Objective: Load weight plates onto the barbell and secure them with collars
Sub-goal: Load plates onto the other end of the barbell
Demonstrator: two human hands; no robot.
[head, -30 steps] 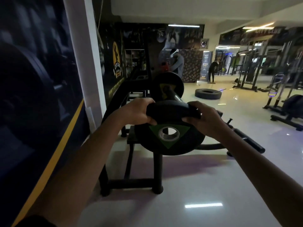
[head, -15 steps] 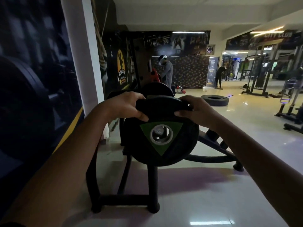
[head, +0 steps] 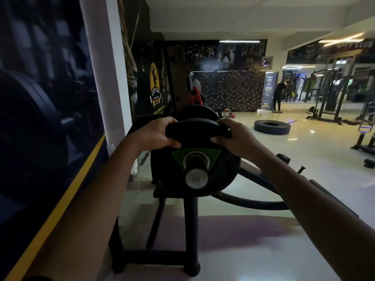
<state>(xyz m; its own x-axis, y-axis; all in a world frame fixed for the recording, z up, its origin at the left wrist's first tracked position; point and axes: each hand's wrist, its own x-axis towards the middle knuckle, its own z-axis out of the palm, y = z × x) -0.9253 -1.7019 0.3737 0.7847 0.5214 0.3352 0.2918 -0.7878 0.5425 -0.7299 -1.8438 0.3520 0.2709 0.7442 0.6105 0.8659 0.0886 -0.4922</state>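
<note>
Left hand (head: 154, 132) and right hand (head: 233, 136) clasped top rim of black plate (head: 223, 177); bar end (head: 196, 178) stuck through its hole, second plate (head: 194, 112) behind, tyre (head: 272, 128) far right.

The floor (head: 263, 250) is pale and shiny. A black stand (head: 190, 230) has its feet on it, close to the dark wall (head: 40, 118). Above the stand a bar (head: 196, 179) sticks out toward us. A black plate (head: 221, 179) with a green triangle hangs on the bar. A back plate (head: 194, 112) sits just behind it. Far off, a tyre (head: 272, 127) lies flat on the floor with a thin stick (head: 290, 122) resting on its top. Black frames (head: 329, 110) stand on the floor at the back right, and a person (head: 277, 96) stands there too.
</note>
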